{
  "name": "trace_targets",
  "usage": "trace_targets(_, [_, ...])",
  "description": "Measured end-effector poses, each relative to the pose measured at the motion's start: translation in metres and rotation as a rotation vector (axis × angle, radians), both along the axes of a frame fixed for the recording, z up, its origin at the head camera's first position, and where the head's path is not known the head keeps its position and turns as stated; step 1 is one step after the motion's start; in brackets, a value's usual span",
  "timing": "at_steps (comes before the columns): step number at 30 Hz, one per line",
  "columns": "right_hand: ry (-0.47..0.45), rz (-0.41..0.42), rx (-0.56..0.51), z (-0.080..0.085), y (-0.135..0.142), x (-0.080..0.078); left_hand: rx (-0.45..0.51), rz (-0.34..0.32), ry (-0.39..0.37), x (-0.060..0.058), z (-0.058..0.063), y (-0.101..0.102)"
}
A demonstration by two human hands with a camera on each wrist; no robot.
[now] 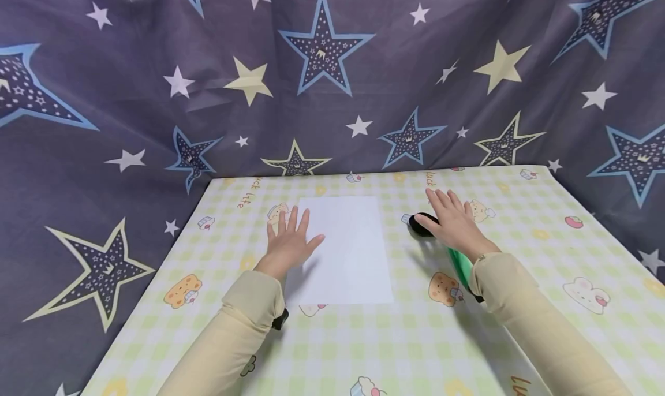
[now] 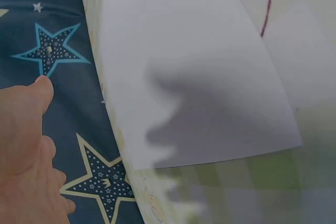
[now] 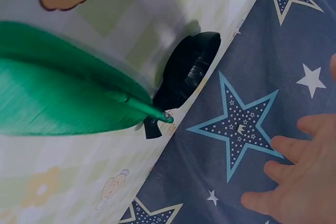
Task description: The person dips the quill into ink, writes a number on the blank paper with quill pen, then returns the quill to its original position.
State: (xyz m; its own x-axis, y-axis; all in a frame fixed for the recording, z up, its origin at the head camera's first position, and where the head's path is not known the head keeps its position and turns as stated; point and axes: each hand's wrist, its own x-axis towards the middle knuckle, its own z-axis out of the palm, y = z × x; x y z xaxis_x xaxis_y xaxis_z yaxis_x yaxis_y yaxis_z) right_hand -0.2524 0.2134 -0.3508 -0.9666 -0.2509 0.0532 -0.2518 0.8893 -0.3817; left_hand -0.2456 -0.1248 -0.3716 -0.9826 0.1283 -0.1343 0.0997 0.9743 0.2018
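Observation:
A blank white sheet of paper (image 1: 348, 251) lies flat on the table. My left hand (image 1: 287, 245) is above its left edge with fingers spread and nothing held; its shadow falls on the paper (image 2: 173, 30) in the left wrist view. To the right, my right hand (image 1: 457, 225) hovers with extended fingers, also holding nothing. Below it in the head view is a green feather pen (image 1: 459, 264), partly hidden by the wrist. The right wrist view shows its broad green plume (image 3: 63, 90) and pointed tip, beside a rounded black object (image 3: 191, 69) whose kind is unclear.
A checked tablecloth (image 1: 208, 327) with cartoon prints covers the table. Behind and beside the table hangs a dark star-patterned curtain (image 1: 291, 119). A small black piece (image 1: 280, 320) shows at my left wrist.

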Motion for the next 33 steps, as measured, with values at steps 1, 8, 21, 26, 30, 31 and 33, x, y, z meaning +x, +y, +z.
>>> trace_targets(1, [0.000,-0.002,-0.003,-0.001,0.001,0.000,0.001,-0.001,0.002,0.001,-0.001,0.000])
trace_targets(8, [-0.008,-0.005,-0.006,-0.003,0.008,0.002,0.016,-0.003,-0.009,0.005,-0.004,-0.004])
trace_targets(21, [-0.042,-0.007,-0.031,-0.013,0.018,0.008,0.057,-0.064,-0.038,0.012,-0.018,-0.013])
trace_targets(26, [-0.035,0.000,-0.035,-0.017,0.023,0.009,0.057,-0.079,-0.038,0.014,-0.023,-0.014])
trace_targets(30, [-0.057,-0.011,-0.051,-0.019,0.026,0.011,0.073,-0.102,-0.047,0.016,-0.024,-0.015])
trace_targets(31, [-0.071,-0.016,-0.062,-0.019,0.026,0.011,0.087,-0.110,-0.055,0.017,-0.024,-0.015])
trace_targets(33, [-0.095,-0.024,-0.083,-0.019,0.028,0.012,0.122,-0.124,-0.077,0.018,-0.024,-0.015])
